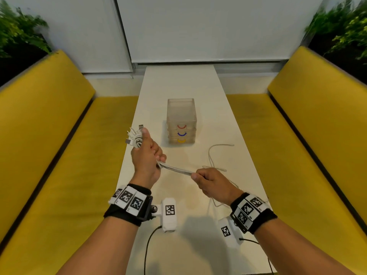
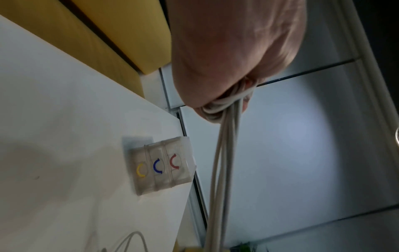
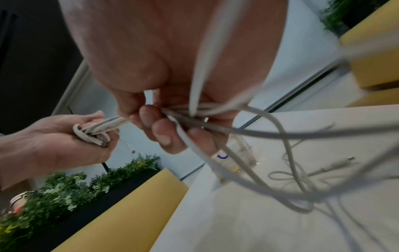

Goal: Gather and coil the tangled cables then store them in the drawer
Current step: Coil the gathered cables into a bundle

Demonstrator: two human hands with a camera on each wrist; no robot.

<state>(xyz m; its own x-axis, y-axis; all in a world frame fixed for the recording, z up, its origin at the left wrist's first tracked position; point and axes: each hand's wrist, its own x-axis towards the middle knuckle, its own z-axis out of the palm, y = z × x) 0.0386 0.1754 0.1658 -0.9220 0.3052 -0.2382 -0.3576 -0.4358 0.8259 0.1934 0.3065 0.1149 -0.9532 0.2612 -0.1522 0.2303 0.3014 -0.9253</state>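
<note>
Gripping w/ curled fingers, left hand (image 1: 146,155) at 9 o'clock, right hand (image 1: 211,182) pinching, stretch cables (image 1: 175,169) taut; 1 drawer unit (image 1: 181,121), 3 drawers.

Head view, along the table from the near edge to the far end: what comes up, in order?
Right hand gripping the cable strands → left hand holding the coiled white cables → three-drawer clear organizer, all drawers shut → bare white table → window blind.
</note>
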